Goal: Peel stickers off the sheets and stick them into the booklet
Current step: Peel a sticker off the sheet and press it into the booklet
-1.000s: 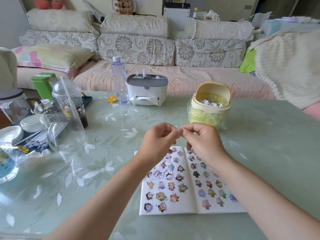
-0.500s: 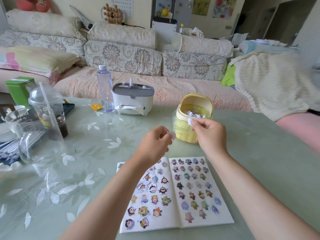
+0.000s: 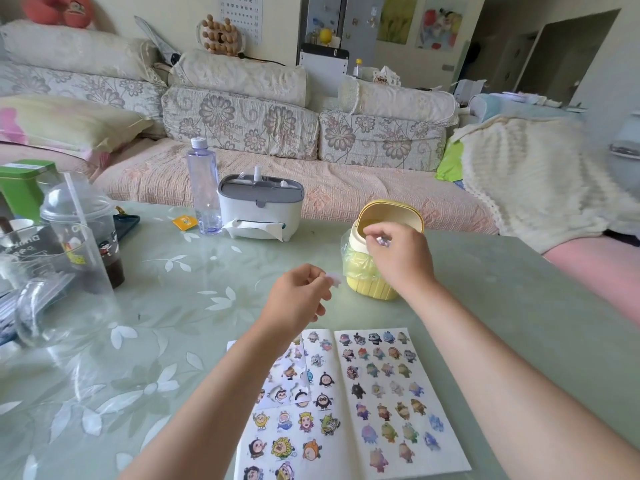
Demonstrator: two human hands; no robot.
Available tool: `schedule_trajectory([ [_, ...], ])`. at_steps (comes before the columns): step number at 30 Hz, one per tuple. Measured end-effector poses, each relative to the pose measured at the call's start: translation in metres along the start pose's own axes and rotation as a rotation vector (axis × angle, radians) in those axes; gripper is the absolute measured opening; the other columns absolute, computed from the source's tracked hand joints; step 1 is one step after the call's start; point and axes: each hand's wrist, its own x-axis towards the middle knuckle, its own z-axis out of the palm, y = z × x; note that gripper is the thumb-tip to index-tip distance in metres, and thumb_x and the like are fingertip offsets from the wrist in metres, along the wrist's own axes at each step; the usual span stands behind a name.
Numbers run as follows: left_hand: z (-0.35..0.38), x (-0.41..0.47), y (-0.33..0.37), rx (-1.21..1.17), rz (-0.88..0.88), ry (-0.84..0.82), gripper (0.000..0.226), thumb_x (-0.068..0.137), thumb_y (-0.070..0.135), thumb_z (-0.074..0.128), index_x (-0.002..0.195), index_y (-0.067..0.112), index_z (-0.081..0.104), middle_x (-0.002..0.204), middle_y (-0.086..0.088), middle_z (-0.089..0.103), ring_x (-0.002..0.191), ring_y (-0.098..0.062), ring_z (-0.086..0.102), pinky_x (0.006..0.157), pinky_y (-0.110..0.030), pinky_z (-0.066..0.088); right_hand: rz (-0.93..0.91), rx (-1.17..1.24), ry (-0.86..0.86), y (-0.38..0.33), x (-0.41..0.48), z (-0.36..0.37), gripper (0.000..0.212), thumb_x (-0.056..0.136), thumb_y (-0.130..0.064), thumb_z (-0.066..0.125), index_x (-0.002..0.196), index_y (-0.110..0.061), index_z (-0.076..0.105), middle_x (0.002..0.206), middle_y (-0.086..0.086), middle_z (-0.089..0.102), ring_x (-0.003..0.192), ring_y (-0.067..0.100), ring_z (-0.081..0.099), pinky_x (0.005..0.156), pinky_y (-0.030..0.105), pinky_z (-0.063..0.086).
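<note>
A home living room (floral sofa (image 3: 242, 126), cluttered table (image 3: 173, 306)).

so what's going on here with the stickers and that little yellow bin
A person is at a table with an open booklet. Their left hand pinches a small pale sticker above the table, while the right hand holds a little scrap at the mouth of the yellow bin, apparently to drop it in. The sticker is not yet on a page.

table (image 3: 519, 306): green, floral | on it: open booklet (image 3: 394, 393), yellow bin (image 3: 367, 289), tissue box (image 3: 259, 209), bottle (image 3: 204, 188), lidded cup (image 3: 86, 237)
</note>
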Motion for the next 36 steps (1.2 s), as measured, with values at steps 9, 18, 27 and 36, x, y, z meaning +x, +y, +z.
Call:
schedule_trajectory([
  [9,-0.009,-0.026,-0.003,-0.112,-0.17,-0.097,0.03,0.09,0.015,0.059,0.061,0.017,0.063,0.068,-0.002,0.053,0.054,-0.017,0.049,0.054,-0.026,0.042,-0.379,-0.085,-0.304,-0.024,-0.091,-0.02,0.023,0.077,-0.034,0.079,0.096,-0.038,0.067,0.104,-0.022,0.058,0.066,-0.007,0.054,0.063,0.019,0.042],
  [18,-0.023,-0.059,0.0,-0.106,-0.192,-0.194,0.028,0.1,0.034,0.051,0.085,0.012,0.061,0.072,-0.003,0.059,0.059,-0.02,0.053,0.058,-0.029,0.042,-0.092,0.204,-0.299,-0.039,-0.115,-0.03,0.006,0.086,-0.028,0.076,0.081,-0.027,0.074,0.07,-0.019,0.064,0.054,0.002,0.051,0.054,0.015,0.039],
  [27,-0.026,-0.097,0.009,0.149,0.017,-0.117,0.016,0.096,0.024,0.062,0.084,0.014,0.067,0.076,0.005,0.073,0.064,-0.01,0.062,0.064,-0.03,0.047,0.492,0.657,-0.591,-0.055,-0.137,-0.045,0.012,0.095,-0.018,0.066,0.097,-0.007,0.071,0.073,-0.001,0.065,0.052,0.014,0.052,0.04,0.021,0.028],
  [36,-0.026,-0.121,0.003,0.214,-0.08,-0.14,0.017,0.094,0.025,0.062,0.092,0.014,0.075,0.086,0.006,0.077,0.068,-0.01,0.063,0.062,-0.026,0.048,0.333,0.412,-0.595,-0.051,-0.159,-0.054,0.015,0.095,-0.024,0.066,0.083,-0.016,0.069,0.07,0.009,0.061,0.055,0.014,0.054,0.043,0.016,0.036],
])
